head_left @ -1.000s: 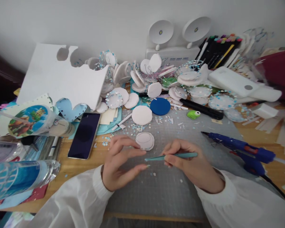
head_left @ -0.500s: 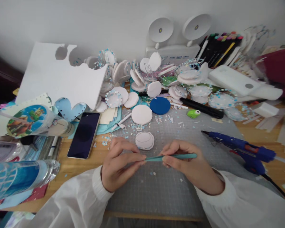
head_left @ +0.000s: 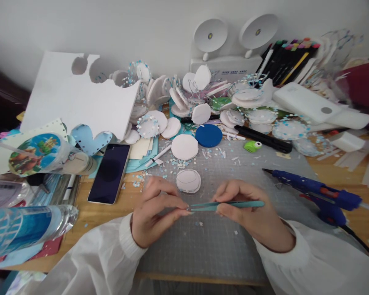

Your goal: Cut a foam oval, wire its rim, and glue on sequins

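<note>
My right hand (head_left: 242, 211) grips a pair of teal tweezers (head_left: 241, 204), whose two tips point left and stand slightly apart. Those tips reach the fingertips of my left hand (head_left: 156, 215), which pinch something too small to make out. Just beyond the tweezers lies a white foam disc (head_left: 188, 181) with a curved line on it. Farther back are a larger white disc (head_left: 184, 146) and a blue round disc (head_left: 208, 135). Tiny pale-blue and white paper bits are scattered around the discs on the grey cutting mat (head_left: 203, 250).
At the right lies a blue glue gun (head_left: 320, 190) with its cord. A phone (head_left: 109, 174), a lidded drink cup (head_left: 74, 159) and a water bottle (head_left: 30, 227) are on the left. Behind are piled foam discs, a black stapler-like tool (head_left: 263, 138), a green punch (head_left: 252, 146) and a two-headed lamp (head_left: 227, 61).
My right hand and the tweezers have shifted a little to the right. The tweezer tips now show more of a gap near my left fingertips. My left hand has hardly moved.
</note>
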Action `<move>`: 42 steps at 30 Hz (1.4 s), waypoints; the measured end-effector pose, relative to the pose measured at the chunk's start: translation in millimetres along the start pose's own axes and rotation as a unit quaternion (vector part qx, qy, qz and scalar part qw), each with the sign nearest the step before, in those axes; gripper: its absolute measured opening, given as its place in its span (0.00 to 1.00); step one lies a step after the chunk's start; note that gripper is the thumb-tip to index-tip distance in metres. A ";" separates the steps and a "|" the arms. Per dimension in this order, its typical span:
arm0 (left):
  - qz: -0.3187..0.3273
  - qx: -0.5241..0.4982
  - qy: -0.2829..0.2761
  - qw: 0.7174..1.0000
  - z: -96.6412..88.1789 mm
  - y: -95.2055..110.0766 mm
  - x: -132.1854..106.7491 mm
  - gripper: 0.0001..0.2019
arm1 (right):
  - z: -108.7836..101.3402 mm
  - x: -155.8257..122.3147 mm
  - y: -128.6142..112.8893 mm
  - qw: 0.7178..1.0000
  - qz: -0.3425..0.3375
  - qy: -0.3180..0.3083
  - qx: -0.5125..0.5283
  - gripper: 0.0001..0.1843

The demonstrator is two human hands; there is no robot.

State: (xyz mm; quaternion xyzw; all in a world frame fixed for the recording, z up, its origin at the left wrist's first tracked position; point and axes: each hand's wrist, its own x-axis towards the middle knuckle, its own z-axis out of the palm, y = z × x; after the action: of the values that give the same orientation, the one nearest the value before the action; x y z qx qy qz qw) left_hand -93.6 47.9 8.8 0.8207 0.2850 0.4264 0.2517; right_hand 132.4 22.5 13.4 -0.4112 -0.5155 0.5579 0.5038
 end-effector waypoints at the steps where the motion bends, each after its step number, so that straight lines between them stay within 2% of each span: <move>1: 0.001 -0.004 -0.004 1.000 0.0 0.0 0.0 0.04 | 0.3 -0.3 -1.9 1.000 -0.011 -0.006 -0.008 0.07; 6: 0.001 -0.016 -0.017 1.000 0.2 0.6 0.9 0.03 | -0.6 -3.3 -6.4 0.996 -0.056 -0.042 -0.057 0.06; 10: 0.006 -0.017 -0.018 1.000 0.9 1.7 2.0 0.03 | -1.7 -5.7 -4.3 0.993 -0.078 -0.043 -0.081 0.07; 17: 0.001 -0.029 -0.015 0.999 2.5 2.7 2.7 0.03 | 0.4 -4.4 -3.0 0.995 -0.076 -0.041 -0.052 0.07; 24: -0.014 -0.035 -0.019 0.999 2.7 1.9 1.0 0.05 | 2.6 -0.9 2.9 1.000 0.000 0.003 -0.008 0.06; 27: -0.028 -0.039 -0.018 0.999 3.7 1.4 0.6 0.05 | 2.6 -0.8 8.5 0.996 0.085 0.006 0.039 0.08; 30: -0.047 -0.049 -0.011 0.998 5.7 0.5 0.7 0.05 | 3.3 -0.4 9.6 0.979 0.182 0.001 0.090 0.10; 32: -0.059 -0.062 -0.006 0.996 7.0 0.0 0.2 0.05 | 3.5 0.2 7.5 0.974 0.199 0.015 0.107 0.12; 36: -0.097 -0.096 -0.001 0.991 8.1 -0.4 -1.4 0.05 | 1.8 0.7 3.8 0.979 0.161 0.045 0.113 0.12; 42: -0.143 -0.138 0.003 0.980 7.8 -0.8 -1.2 0.03 | 0.8 -1.2 2.7 0.999 0.029 0.009 0.026 0.07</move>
State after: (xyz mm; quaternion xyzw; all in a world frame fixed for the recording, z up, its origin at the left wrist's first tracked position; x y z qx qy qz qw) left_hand -87.8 46.3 3.6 0.7274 0.3387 0.4234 0.4205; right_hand 131.4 21.3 10.7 -0.4175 -0.4841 0.5822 0.5023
